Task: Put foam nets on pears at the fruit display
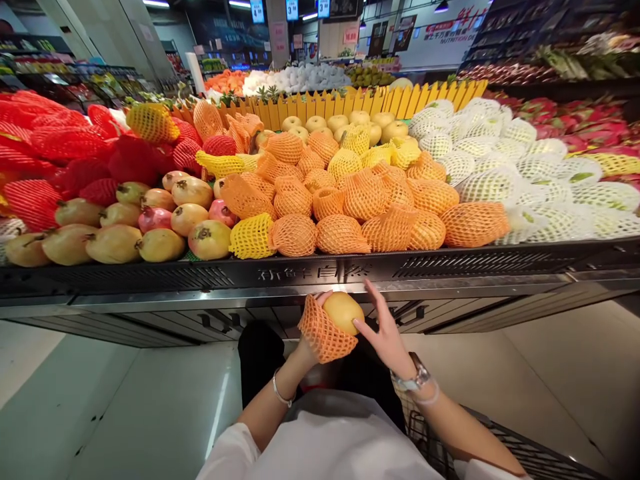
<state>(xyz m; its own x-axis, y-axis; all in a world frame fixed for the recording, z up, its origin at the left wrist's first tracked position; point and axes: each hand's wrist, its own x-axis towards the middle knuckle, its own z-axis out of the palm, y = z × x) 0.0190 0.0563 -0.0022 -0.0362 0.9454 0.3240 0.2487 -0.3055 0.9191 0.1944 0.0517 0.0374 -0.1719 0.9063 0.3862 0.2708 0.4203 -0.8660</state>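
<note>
A round yellow-brown pear (344, 312) sits in front of my body, near the display's front edge. An orange foam net sleeve (327, 337) wraps its lower left side, leaving the top and right side bare. My left hand (308, 352) is closed around the sleeve and pear from the left, mostly hidden by the netting, with a fingertip showing behind the fruit. At the pear's right, my right hand (387, 337) has its fingers spread, the thumb side touching or very close to the fruit. A wristwatch (417, 375) is on my right wrist.
Ahead, orange-netted fruits (293, 235) fill the display behind its black front rail (240, 272). Pomegranates (114, 244) lie left, white-netted fruits (500, 183) right, and bare pears (337, 122) behind. A dark wire shopping cart (500, 433) stands at my lower right.
</note>
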